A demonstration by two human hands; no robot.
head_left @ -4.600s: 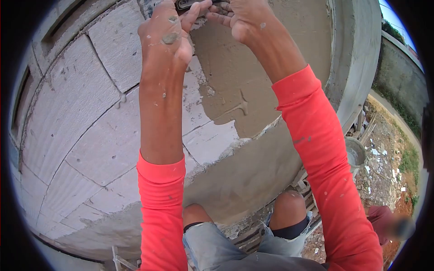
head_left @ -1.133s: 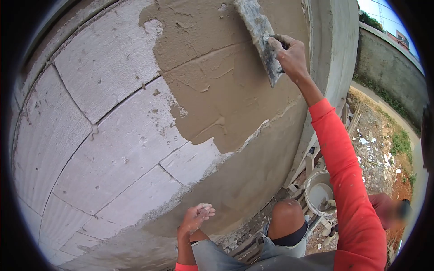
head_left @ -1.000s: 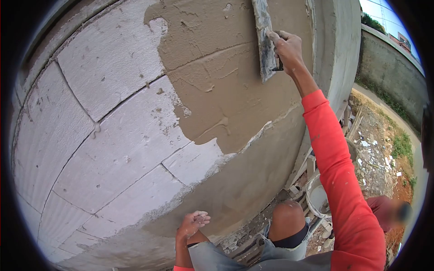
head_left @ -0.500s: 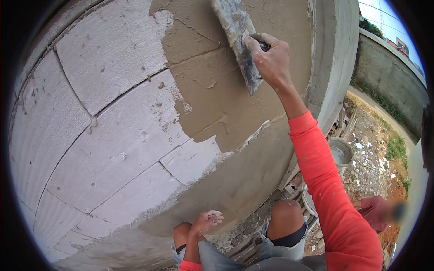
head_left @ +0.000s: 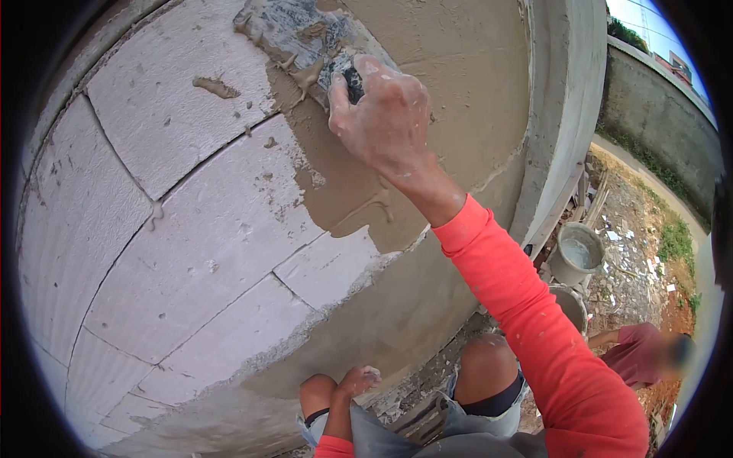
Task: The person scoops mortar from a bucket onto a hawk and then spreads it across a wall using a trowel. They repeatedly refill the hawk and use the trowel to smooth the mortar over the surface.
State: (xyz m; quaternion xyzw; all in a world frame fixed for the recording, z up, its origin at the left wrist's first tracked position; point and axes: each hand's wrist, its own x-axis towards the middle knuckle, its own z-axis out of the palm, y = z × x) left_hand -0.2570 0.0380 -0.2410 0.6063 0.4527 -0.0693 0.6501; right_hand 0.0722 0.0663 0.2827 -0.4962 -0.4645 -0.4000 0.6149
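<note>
My right hand [head_left: 389,114] is wrapped round the dark handle of a plastering trowel [head_left: 305,38]. Wet mortar coats the long flat blade and hangs in lumps along its lower left edge. The blade lies against or very close to the wall, over the left border of the fresh brown mortar [head_left: 458,69]. Pale wall blocks [head_left: 206,237] with dark joints show to the left, with a fresh mortar smear [head_left: 216,87] on the upper one. Low down by my knee, my left hand [head_left: 359,379] is empty, its mortar-dusted fingers loosely bent.
A concrete column [head_left: 561,99] borders the wall on the right. Below it stand a bucket [head_left: 578,248] and a second bucket [head_left: 569,305], partly behind my sleeve. Another person [head_left: 637,355] is at the lower right. Rubble [head_left: 622,282] covers the ground, and planks [head_left: 416,427] lie under me.
My right hand has swept the trowel left and turned its blade flatter across the wall. A new mortar smear shows on the upper block. My left hand has shifted slightly, its fingers more bent.
</note>
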